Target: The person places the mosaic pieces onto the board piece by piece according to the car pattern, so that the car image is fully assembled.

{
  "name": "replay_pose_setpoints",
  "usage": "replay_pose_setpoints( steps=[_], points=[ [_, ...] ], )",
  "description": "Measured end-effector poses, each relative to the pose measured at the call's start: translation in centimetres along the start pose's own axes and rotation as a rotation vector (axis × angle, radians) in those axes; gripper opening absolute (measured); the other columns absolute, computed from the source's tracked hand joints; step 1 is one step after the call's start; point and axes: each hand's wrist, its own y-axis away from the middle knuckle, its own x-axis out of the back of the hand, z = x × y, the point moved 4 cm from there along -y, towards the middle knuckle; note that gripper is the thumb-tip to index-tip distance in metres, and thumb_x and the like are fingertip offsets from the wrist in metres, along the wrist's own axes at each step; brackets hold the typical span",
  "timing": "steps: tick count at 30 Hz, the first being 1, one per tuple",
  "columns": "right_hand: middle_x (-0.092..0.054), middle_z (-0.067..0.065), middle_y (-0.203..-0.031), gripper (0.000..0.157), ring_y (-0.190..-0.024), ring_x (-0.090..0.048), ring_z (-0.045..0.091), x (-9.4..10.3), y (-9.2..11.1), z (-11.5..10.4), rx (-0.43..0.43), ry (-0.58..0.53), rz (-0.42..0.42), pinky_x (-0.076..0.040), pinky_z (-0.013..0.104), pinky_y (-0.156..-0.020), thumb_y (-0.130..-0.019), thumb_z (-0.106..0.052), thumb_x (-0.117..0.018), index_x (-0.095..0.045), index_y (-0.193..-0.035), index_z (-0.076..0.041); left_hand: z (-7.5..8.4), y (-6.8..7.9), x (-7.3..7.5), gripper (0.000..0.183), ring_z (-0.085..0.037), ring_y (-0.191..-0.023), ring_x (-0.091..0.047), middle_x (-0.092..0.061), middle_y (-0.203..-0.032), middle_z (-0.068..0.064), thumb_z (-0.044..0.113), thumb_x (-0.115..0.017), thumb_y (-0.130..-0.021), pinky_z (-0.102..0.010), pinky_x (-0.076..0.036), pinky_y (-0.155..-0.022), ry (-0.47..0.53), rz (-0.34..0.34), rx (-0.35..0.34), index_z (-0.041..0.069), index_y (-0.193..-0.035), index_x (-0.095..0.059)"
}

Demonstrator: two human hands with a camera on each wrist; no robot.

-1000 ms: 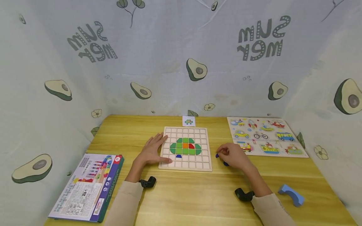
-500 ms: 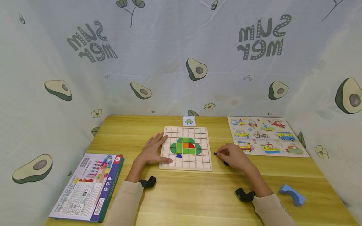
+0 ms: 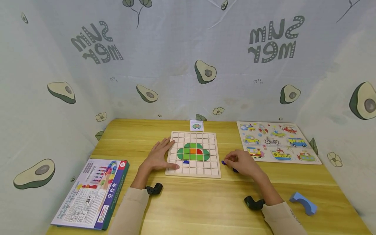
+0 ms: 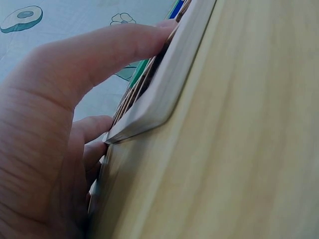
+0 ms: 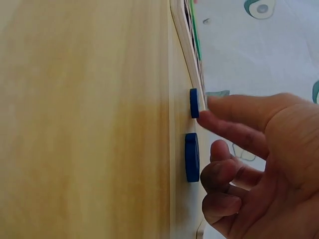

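Note:
A square wooden grid board lies mid-table, with green, orange and red pieces forming a car shape. One blue half-circle piece sits below that shape. My left hand rests at the board's left edge, fingers spread, thumb over its lower left part. Right of the board, the thumb and index finger of my right hand pinch at the edge of a small blue piece, low at the table. Another, longer blue piece lies under the curled fingers of that hand, partly hidden in the head view.
A small picture card lies behind the board. At the back right is a vehicle puzzle board; a blue arch block lies at front right. A boxed toy set lies at left. Printed cloth surrounds the table.
The small blue piece at my right fingertips has shifted slightly left and tipped, showing more of its flat face. My left hand has stayed on the board.

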Motion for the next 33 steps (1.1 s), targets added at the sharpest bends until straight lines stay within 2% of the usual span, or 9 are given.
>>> replay_pose_setpoints(
  steps=[6,15,26,33],
  points=[
    [-0.065,0.000,-0.087,0.010,-0.077,-0.053,0.016,0.0,0.1,0.1,0.026,0.000,-0.008,-0.045,0.026,-0.066,-0.089,-0.022,-0.080,-0.078,-0.094,-0.014,0.0,-0.1,0.0,0.120,-0.028,-0.163,-0.006,-0.010,-0.175,-0.006,0.067,-0.078,-0.071,-0.053,-0.005,-0.131,0.004,0.007,0.001,0.020,-0.166,-0.023],
    [-0.066,-0.001,-0.087,0.010,-0.074,-0.053,0.015,-0.3,0.1,-0.3,0.049,0.001,0.026,-0.045,0.025,-0.063,-0.092,-0.020,-0.078,-0.080,-0.099,-0.014,-0.3,0.3,-0.2,0.120,-0.031,-0.162,-0.008,-0.012,-0.174,-0.009,0.066,-0.079,-0.071,-0.054,-0.007,-0.131,0.012,0.006,-0.002,0.017,-0.166,-0.025],
    [-0.059,-0.001,-0.082,0.010,-0.076,-0.051,0.017,-0.8,-0.8,-3.0,0.060,0.021,0.075,-0.043,0.027,-0.065,-0.092,-0.021,-0.077,-0.082,-0.099,-0.018,-0.1,0.2,0.0,0.120,-0.030,-0.162,-0.008,-0.012,-0.174,-0.009,0.066,-0.080,-0.071,-0.055,-0.007,-0.131,0.015,0.013,-0.011,0.018,-0.166,-0.024],
    [-0.060,-0.002,-0.082,0.009,-0.077,-0.052,0.017,-1.7,-1.3,-5.3,0.059,0.007,0.043,-0.044,0.027,-0.065,-0.092,-0.023,-0.076,-0.082,-0.098,-0.018,0.1,0.2,0.2,0.120,-0.030,-0.162,-0.008,-0.012,-0.174,-0.009,0.065,-0.080,-0.071,-0.055,-0.006,-0.131,0.016,0.010,-0.002,0.019,-0.166,-0.024]
  ],
)
